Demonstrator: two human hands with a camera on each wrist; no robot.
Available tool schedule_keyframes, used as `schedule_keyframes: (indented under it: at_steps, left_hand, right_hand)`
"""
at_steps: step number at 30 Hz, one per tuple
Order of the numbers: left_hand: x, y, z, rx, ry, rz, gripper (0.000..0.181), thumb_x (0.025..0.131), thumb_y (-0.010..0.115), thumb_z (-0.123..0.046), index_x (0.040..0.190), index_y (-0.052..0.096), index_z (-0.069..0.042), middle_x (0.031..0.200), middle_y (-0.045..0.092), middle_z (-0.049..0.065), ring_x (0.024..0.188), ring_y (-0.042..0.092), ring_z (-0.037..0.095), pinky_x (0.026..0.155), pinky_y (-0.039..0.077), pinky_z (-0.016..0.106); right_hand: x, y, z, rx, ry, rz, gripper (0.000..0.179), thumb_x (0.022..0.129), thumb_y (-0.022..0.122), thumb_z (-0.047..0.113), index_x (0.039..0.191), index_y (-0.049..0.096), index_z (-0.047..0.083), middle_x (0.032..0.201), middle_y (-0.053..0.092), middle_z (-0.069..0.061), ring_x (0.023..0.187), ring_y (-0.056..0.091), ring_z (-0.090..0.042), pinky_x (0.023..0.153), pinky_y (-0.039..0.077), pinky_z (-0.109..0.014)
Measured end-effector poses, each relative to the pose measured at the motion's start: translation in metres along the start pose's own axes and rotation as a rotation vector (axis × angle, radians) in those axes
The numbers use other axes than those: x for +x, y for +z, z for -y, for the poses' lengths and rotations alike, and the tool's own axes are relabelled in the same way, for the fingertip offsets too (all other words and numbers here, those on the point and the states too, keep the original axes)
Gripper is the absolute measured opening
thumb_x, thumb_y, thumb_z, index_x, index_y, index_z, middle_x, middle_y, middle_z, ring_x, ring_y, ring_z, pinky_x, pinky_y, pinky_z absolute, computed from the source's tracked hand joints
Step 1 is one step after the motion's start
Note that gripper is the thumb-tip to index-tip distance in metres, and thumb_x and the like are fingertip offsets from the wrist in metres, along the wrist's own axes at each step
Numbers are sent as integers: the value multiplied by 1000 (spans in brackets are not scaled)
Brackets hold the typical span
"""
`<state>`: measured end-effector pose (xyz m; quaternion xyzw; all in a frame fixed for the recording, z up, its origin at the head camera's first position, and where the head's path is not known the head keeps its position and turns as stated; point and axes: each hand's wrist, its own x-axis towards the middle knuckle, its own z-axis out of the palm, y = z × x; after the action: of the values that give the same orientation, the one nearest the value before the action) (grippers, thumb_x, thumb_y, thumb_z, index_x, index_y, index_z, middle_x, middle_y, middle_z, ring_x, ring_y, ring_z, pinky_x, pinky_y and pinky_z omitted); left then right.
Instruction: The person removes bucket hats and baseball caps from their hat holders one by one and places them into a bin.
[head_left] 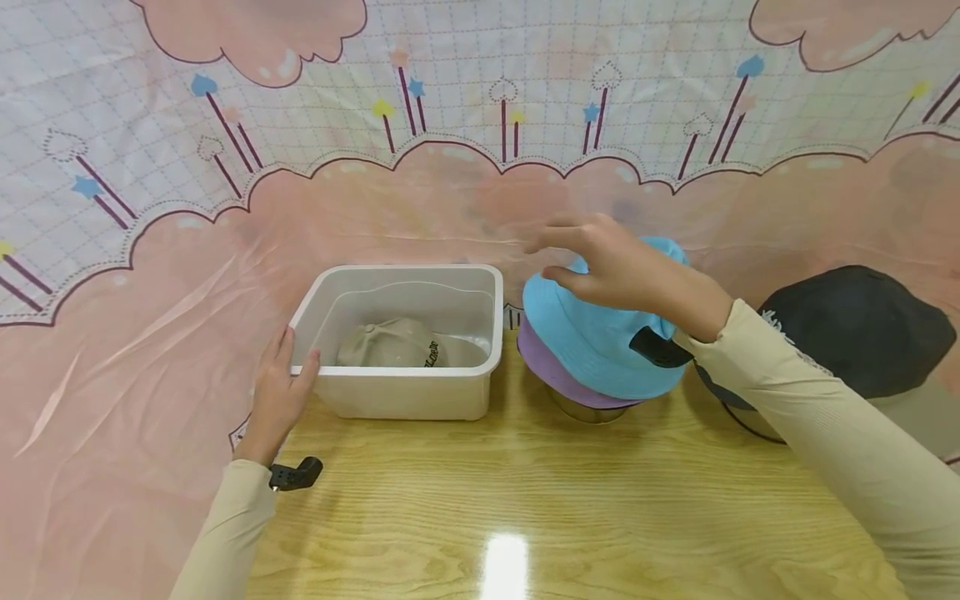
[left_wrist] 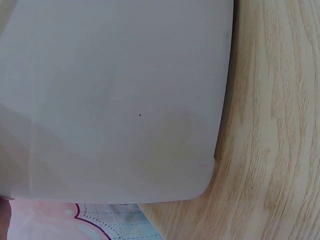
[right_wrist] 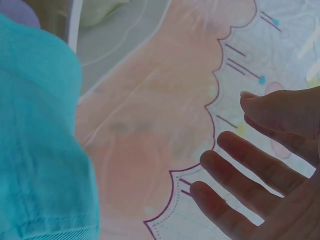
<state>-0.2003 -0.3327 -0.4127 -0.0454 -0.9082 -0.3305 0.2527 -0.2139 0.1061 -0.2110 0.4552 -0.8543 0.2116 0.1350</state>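
A white plastic bin (head_left: 405, 393) stands on the wooden table with a beige baseball cap (head_left: 393, 342) inside, dark lettering on its front. My left hand (head_left: 281, 392) rests on the bin's left front corner, fingers along the rim; the left wrist view is filled by the bin's side wall (left_wrist: 115, 100). My right hand (head_left: 600, 262) hovers over a light blue bucket hat (head_left: 585, 342), fingers spread and holding nothing. In the right wrist view the blue hat (right_wrist: 40, 140) lies apart from the fingers (right_wrist: 245, 177). Beneath it sits a purple hat (head_left: 551, 367), stacked on a round stand.
A black hat (head_left: 855, 333) sits on another stand at the right, partly behind my right sleeve (head_left: 832, 425). The pink and white patterned cloth (head_left: 420, 200) rises behind the table. Wooden tabletop (head_left: 420, 500) stretches in front of the bin.
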Motion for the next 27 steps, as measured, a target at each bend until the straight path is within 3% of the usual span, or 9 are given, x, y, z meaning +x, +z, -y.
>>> schedule_keyframes:
  at_steps: [13,27]
  left_hand:
    - [1,-2,-2,-99,-50,22,69,95,53,-33,145,27,7,152,23,21,138,21,39,108,21,57]
    - [0,1,2,-44,25,-25,64,95,51,-28,142,31,11,148,27,27,135,24,46,109,20,56]
  right_hand:
    - [-22,-13,-8,-37,-2,-46,26,84,65,-1,110,67,1,110,66,-11,101,62,-28,82,51,-45]
    - [-43,-31,-14,-100,-34,-122,27,78,70,-5,105,67,-1,100,67,-10,92,63,-27,75,52,-43]
